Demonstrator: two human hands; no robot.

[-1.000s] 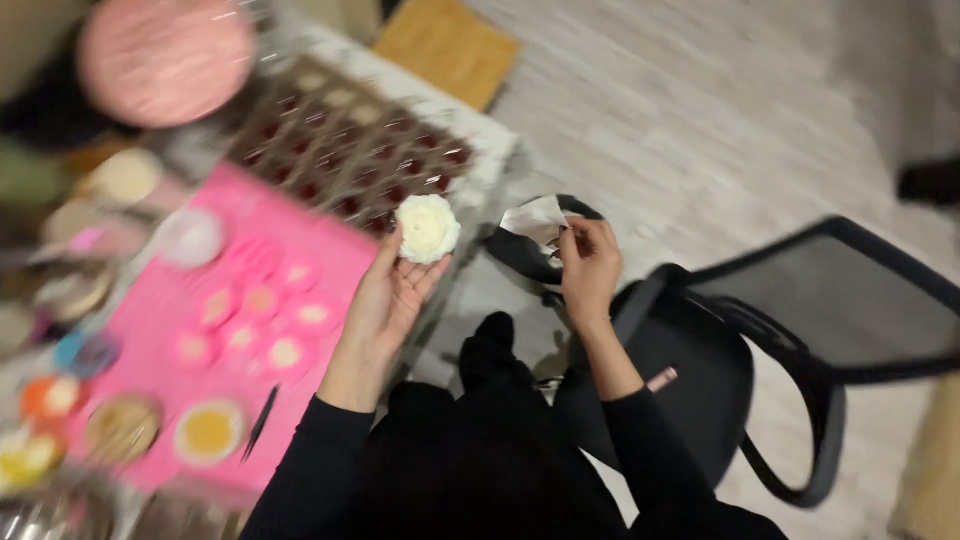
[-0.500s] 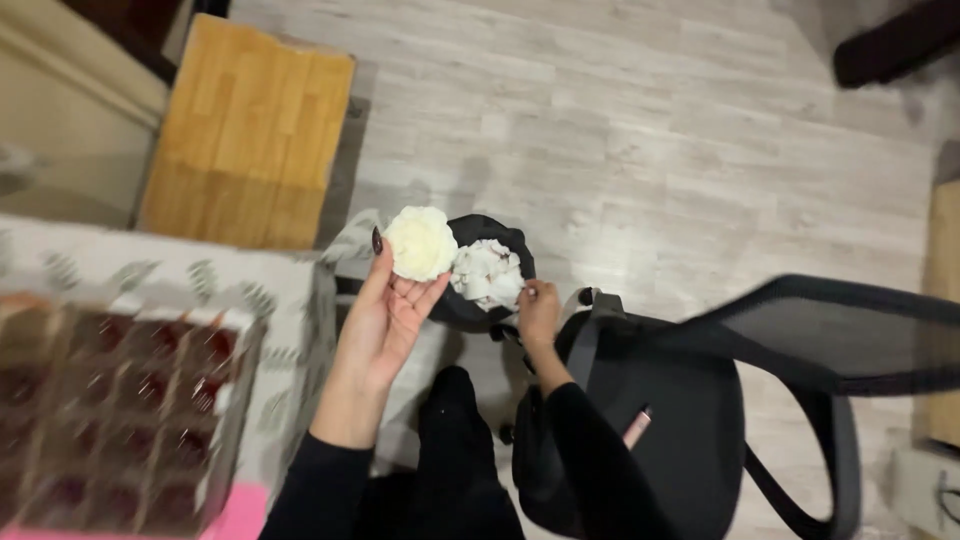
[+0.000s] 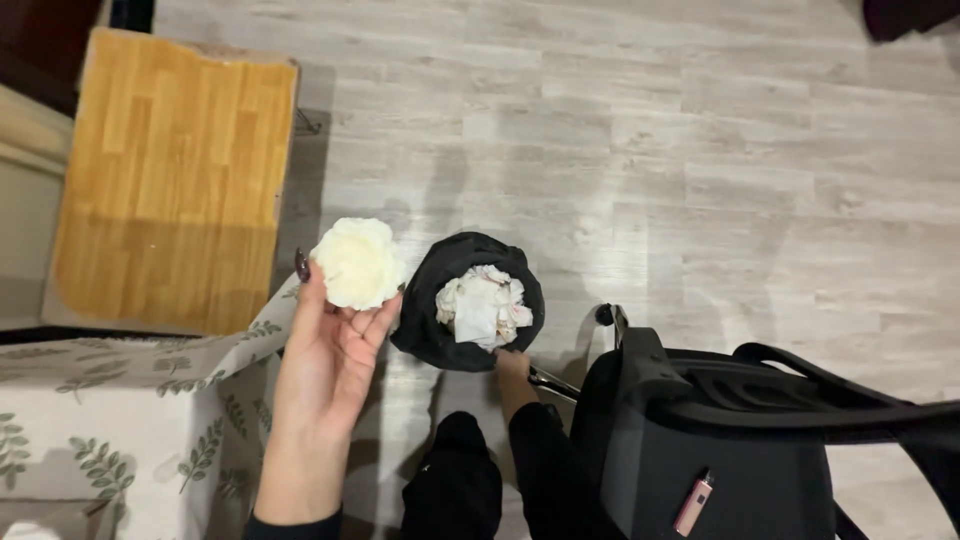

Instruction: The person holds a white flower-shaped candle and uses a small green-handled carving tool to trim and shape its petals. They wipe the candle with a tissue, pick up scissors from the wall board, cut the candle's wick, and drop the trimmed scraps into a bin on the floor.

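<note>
place: likely a home | grey plank floor (image 3: 700, 150) | leaf-print tablecloth (image 3: 110, 400) | black office chair (image 3: 740, 430)

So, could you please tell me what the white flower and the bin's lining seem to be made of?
The white flower in the left hand looks like matte wax or soap: creamy, opaque moulded petals. The bin lining seems thin black plastic, glossy and creased.
</note>
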